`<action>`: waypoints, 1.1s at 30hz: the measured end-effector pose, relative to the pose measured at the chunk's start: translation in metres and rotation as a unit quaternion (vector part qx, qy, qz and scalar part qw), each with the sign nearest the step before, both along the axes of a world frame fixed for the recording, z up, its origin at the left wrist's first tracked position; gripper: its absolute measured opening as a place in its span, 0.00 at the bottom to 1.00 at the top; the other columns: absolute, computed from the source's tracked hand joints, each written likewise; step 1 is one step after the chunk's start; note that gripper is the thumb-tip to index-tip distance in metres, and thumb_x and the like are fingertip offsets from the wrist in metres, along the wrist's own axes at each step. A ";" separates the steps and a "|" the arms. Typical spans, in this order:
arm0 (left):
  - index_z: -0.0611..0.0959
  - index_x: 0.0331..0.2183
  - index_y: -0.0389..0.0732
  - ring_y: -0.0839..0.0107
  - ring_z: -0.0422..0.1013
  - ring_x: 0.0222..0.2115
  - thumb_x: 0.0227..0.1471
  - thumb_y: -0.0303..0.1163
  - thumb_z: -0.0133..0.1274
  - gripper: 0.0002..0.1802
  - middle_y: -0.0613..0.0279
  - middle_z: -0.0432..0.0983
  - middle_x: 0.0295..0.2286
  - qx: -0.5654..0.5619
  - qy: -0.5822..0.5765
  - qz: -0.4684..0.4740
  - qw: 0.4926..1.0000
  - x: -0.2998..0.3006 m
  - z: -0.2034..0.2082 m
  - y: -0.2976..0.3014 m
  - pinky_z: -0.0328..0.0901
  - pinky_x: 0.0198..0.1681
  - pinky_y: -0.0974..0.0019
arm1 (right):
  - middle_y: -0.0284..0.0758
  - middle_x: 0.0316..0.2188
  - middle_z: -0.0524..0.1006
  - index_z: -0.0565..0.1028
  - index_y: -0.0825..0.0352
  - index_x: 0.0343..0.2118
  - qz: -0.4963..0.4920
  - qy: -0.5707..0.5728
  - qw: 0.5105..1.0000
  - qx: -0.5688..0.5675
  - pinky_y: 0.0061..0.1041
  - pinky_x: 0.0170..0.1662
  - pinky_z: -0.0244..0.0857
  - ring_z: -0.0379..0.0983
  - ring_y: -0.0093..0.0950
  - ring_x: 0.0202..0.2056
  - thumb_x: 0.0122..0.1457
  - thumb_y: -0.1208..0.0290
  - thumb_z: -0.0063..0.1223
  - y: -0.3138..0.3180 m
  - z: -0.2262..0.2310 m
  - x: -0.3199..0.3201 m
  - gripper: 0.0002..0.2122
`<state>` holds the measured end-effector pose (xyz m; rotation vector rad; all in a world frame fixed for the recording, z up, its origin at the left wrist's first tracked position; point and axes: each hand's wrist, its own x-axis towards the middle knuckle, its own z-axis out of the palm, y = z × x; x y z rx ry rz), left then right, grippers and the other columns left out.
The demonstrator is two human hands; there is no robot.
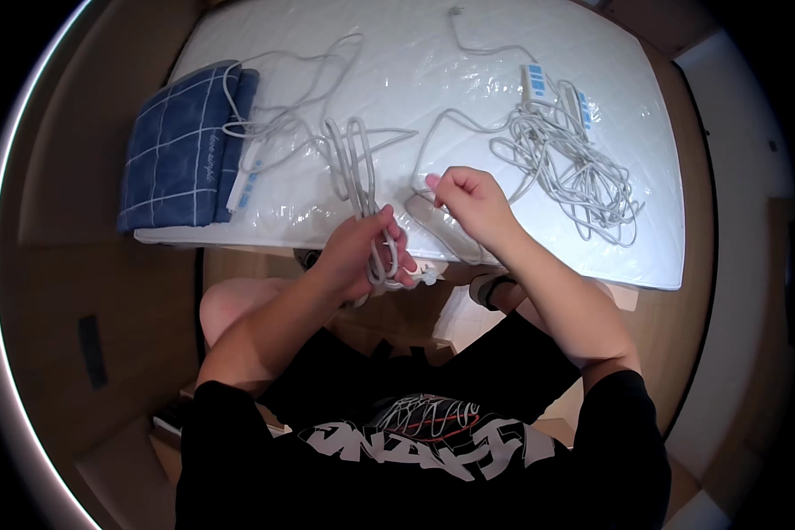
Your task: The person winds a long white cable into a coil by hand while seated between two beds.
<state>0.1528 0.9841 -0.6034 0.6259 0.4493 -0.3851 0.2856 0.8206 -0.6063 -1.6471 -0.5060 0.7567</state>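
Note:
My left hand (368, 252) is closed round a bundle of pale grey cable (353, 172), folded into long loops that stand up above the fingers and hang below them. To its right, my right hand (470, 201) is held in a pinch above the near edge of the mattress, thumb toward the left. A strand of cable passes close to its fingertips, but whether they grip it is hidden. Below the left hand, a small whitish end piece (426, 273) shows near the mattress edge, too unclear to name.
The mattress (406, 79) has a shiny clear plastic cover. At left, a folded blue checked cloth (181, 150) lies beside a white and blue power strip (246, 187) with loose cable. At right, a tangled cable heap (565, 168) lies near another power strip (534, 84) and a third (581, 106).

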 end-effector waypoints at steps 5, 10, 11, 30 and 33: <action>0.70 0.17 0.42 0.62 0.69 0.19 0.61 0.43 0.40 0.23 0.60 0.68 0.16 0.013 0.098 0.076 0.992 -0.025 0.000 -0.006 0.70 0.22 0.54 | 0.32 0.25 0.75 0.75 0.65 0.34 0.179 0.296 0.937 -0.046 0.19 0.33 0.62 0.71 0.22 0.30 0.63 0.46 0.39 0.036 0.002 -0.027 0.24; 0.66 0.15 0.43 0.67 0.62 0.13 0.59 0.41 0.42 0.23 0.62 0.63 0.13 0.065 0.046 0.053 0.995 -0.055 0.012 -0.007 0.60 0.15 0.64 | 0.42 0.35 0.78 0.69 0.72 0.45 0.275 0.527 0.802 0.065 0.33 0.40 0.69 0.74 0.32 0.39 0.63 0.49 0.40 0.067 -0.022 -0.048 0.25; 0.66 0.15 0.43 0.68 0.60 0.12 0.59 0.41 0.42 0.23 0.62 0.61 0.12 0.053 0.054 0.060 0.995 -0.063 0.015 -0.006 0.59 0.14 0.65 | 0.42 0.35 0.78 0.69 0.72 0.45 0.280 0.526 0.801 0.060 0.33 0.40 0.69 0.74 0.32 0.39 0.63 0.49 0.40 0.075 -0.016 -0.059 0.25; 0.72 0.27 0.37 0.77 0.62 0.14 0.55 0.31 0.53 0.09 0.65 0.66 0.16 0.214 -0.063 0.169 0.960 -0.134 0.008 -0.081 0.55 0.13 0.73 | 0.27 0.14 0.62 0.59 0.63 0.32 -0.113 0.138 0.968 0.177 0.20 0.11 0.50 0.56 0.17 0.10 0.56 0.75 0.56 0.063 0.075 -0.137 0.13; 0.72 0.28 0.39 0.78 0.60 0.12 0.56 0.32 0.51 0.09 0.66 0.65 0.16 0.309 -0.028 0.101 0.945 -0.113 0.009 -0.090 0.52 0.12 0.74 | 0.27 0.15 0.65 0.61 0.63 0.32 -0.146 0.039 0.977 0.150 0.19 0.12 0.50 0.57 0.16 0.11 0.55 0.74 0.58 0.052 0.072 -0.130 0.13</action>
